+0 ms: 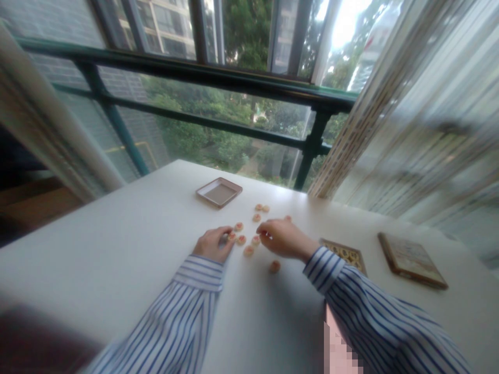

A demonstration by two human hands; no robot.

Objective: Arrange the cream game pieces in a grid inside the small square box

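Small round wooden Chinese chess pieces with red marks lie loosely on the white table. My left hand (212,244) rests on the tabletop, its thumb and fingers curled around the edge of one chess piece (232,237). My right hand (284,236) hovers palm down across the group, fingertips drawn together beside another piece (255,240); whatever they pinch is hidden. Between the hands are a piece (241,240) and a paler one (248,251). Nearer to me sits a single piece (275,266), and one more (287,218) shows partly behind my right hand.
A shallow tray (238,191) lies toward the far edge. Right of my right forearm is a patterned open box (356,256), partly covered by the sleeve. Farther right lies a flat brown box (413,259). Beyond the table stand a green railing (218,78) and curtains.
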